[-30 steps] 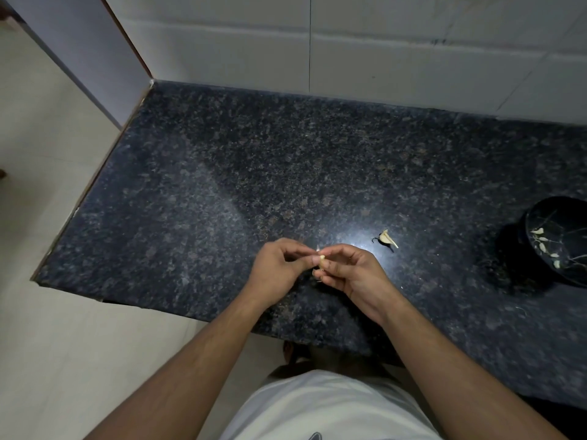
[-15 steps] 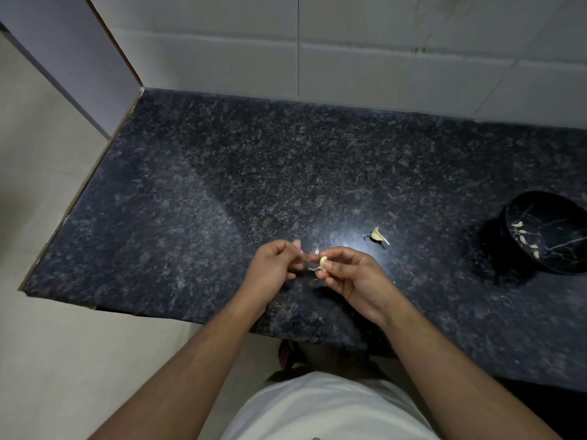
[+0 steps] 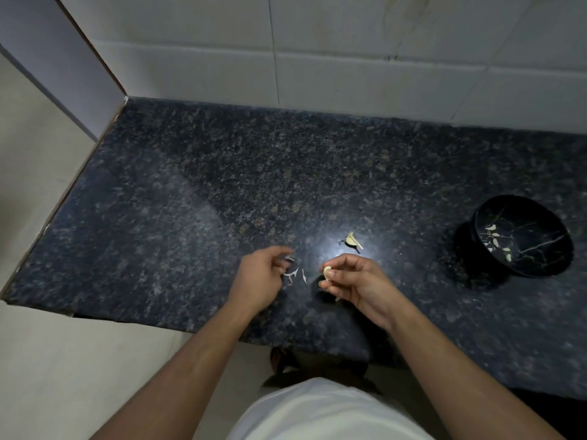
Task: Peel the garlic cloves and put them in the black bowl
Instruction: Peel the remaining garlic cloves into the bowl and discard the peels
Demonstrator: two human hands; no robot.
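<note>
One garlic clove [image 3: 327, 272] pinched in right hand [image 3: 359, 282] fingertips. Left hand [image 3: 260, 282] blurred, fingers loosely curled, holding nothing; three or four skin flakes [image 3: 295, 274] between hands. Black bowl [image 3: 524, 235] well right: about six peeled cloves [image 3: 495, 240]. One garlic scrap [image 3: 352, 240] on granite counter [image 3: 190, 201].

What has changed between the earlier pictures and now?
The left hand has pulled away to the left from the right hand, and thin skin flakes now show between them. The right hand still pinches the garlic clove. The black bowl and the scrap on the counter stayed as they were.
</note>
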